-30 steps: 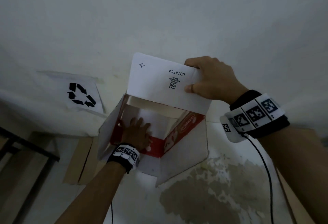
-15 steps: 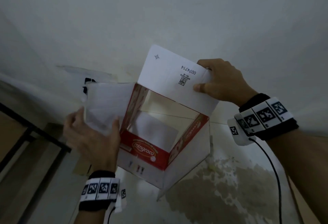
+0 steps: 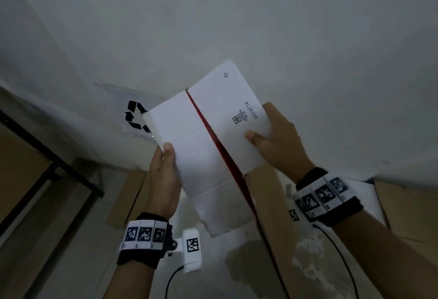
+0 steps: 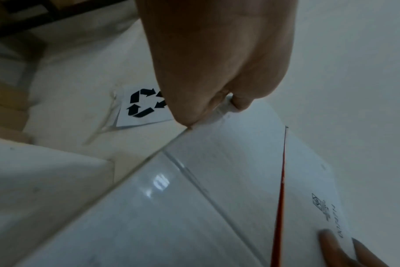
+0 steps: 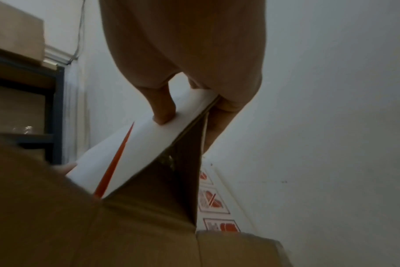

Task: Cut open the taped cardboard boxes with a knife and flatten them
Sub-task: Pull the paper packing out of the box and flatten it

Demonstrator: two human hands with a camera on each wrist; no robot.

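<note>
From the head view, the box (image 3: 208,156) is held up off the floor in front of the pale wall (image 3: 237,14), pressed nearly flat, its white panels showing and a thin red strip running down the fold between them. The left hand (image 3: 166,175) grips its left edge, thumb on the front face; the right hand (image 3: 277,137) pinches the right edge beside the printed number. Open wall lies above and to the right; below are brown cardboard sheets (image 3: 265,187) on the stained floor, and a recycling sign (image 3: 136,116) peeks out past the box's upper left corner.

From the left wrist, the left hand (image 4: 217,59) clamps the box's (image 4: 217,180) edge; the surface is smooth and glossy, creased by a straight fold line.

From the right wrist, the right hand's (image 5: 189,59) thumb lies on the white face of the box (image 5: 149,140), fingers curled behind. The brown inner side shows along the edge, with a dark shelf frame (image 5: 55,112) to the left.
</note>
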